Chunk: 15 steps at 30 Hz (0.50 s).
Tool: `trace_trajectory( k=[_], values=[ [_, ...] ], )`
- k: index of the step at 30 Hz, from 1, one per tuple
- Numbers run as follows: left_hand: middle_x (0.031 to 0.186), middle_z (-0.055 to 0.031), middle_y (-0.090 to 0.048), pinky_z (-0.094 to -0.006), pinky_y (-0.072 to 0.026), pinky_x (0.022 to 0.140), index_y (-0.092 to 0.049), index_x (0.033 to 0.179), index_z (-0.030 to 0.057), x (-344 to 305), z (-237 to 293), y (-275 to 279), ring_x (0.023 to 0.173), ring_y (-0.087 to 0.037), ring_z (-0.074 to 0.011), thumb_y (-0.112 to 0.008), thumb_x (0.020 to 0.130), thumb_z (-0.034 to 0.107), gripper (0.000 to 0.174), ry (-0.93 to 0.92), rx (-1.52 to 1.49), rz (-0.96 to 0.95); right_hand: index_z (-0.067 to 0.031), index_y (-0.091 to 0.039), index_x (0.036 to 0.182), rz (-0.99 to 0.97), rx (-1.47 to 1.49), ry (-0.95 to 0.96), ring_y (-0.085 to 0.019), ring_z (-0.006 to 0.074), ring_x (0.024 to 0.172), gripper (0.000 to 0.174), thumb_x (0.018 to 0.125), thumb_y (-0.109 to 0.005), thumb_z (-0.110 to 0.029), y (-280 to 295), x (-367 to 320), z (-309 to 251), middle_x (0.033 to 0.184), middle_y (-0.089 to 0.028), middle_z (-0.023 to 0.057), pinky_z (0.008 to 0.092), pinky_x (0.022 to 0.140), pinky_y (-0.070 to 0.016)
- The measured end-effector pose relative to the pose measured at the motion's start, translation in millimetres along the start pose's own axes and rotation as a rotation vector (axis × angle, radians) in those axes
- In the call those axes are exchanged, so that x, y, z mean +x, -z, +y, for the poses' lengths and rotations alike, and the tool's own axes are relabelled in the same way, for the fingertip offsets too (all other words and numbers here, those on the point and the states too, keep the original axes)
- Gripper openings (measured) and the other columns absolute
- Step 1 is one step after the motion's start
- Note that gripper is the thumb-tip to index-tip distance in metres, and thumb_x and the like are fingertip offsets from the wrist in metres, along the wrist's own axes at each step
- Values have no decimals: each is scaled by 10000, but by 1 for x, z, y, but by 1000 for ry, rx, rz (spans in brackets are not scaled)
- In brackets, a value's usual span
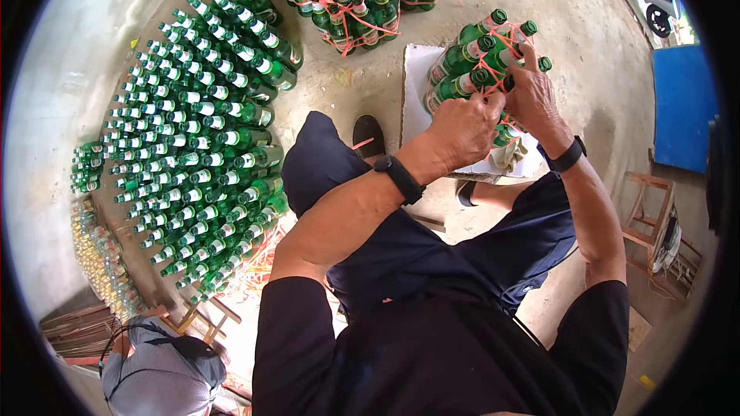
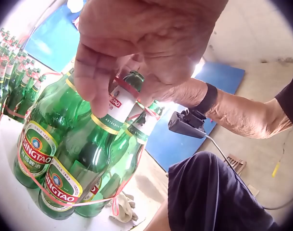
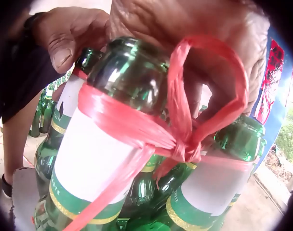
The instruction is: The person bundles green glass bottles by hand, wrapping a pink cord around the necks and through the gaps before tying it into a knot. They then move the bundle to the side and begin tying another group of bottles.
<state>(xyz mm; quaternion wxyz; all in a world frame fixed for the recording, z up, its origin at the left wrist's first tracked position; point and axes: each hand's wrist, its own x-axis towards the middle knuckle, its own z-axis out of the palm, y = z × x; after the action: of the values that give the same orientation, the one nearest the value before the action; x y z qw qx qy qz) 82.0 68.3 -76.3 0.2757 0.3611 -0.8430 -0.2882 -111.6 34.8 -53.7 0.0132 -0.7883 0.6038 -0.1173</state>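
Note:
A bundle of green beer bottles (image 1: 462, 58) with Tsingtao labels stands bound with pink plastic twine (image 3: 122, 120). My left hand (image 1: 466, 131) is at the near side of the bundle, fingers curled and pinching the twine beside a bottle neck (image 2: 118, 103). My right hand (image 1: 536, 100) bends over the far-right necks, its index finger raised, the other fingers holding twine. In the right wrist view a knotted twine loop (image 3: 209, 43) stands up between two necks, just before the right palm. The right fingertips are largely hidden there.
The bundle rests on a white board (image 1: 414, 100) with a pale glove (image 1: 509, 156) by it. Many loose green bottles (image 1: 200, 119) fill the floor at left. More tied bundles (image 1: 354, 8) stand ahead. A person (image 1: 158, 370) is at lower left; a wooden stool (image 1: 647, 216) is at right.

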Motion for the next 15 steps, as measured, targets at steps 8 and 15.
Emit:
trace_trajectory(
  k=[8,15],
  values=[
    [862,-252,-714,-478,-603,669,-553,1101,-1,6,0,6,762,-745,-391,-608,870,157,286,10,36,-68,33,-636,1094,26,59,28,-675,467,845,445,761,-807,-207,-2,-1,0,1378,-467,266,529,710,-553],
    [818,-238,-721,-471,-603,666,-558,1083,0,10,0,10,760,-751,-375,-592,876,162,264,5,65,-115,8,-647,1090,33,127,-13,-668,472,883,432,738,-807,-182,0,-2,-4,1386,-465,250,525,713,-558]
  ],
)
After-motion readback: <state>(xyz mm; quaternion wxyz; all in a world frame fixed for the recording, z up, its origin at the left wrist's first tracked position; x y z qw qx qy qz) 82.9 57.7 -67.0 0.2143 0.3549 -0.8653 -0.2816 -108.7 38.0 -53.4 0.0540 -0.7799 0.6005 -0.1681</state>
